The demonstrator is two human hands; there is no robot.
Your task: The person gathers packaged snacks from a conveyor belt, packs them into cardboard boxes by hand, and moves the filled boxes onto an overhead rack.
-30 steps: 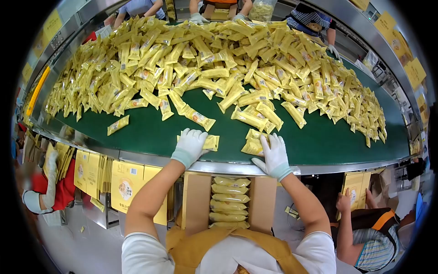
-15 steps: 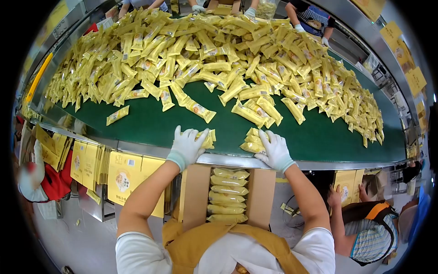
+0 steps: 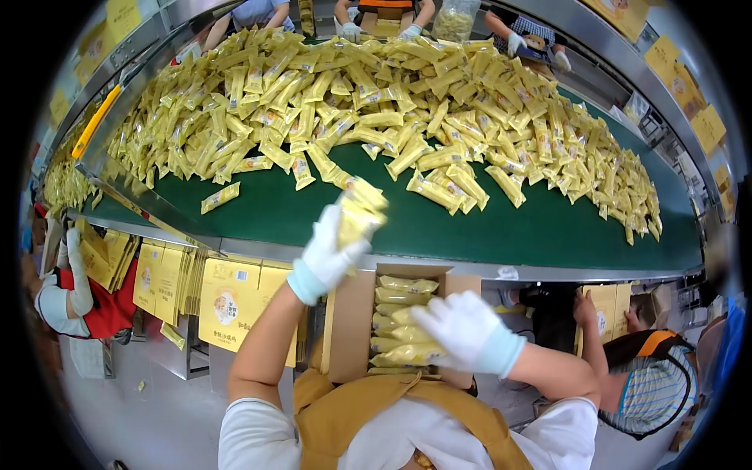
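left hand (image 3: 323, 254): pinching yellow packets (image 3: 363, 210) above green belt (image 3: 548, 235) | right hand (image 3: 466, 329): over boxed packets (image 3: 404, 298), blurred, cannot tell whether pinching | box (image 3: 351, 333): nearer right hand, bodyward and rightward of left; boxed packets' long axes run left-to-right

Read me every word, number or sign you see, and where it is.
"香酥沙琪玛", probably, low on the flat yellow carton; its other print is too small to read.
Packets in the left hand: too blurred.
Piled packets: too small.
Anything else: unreadable.
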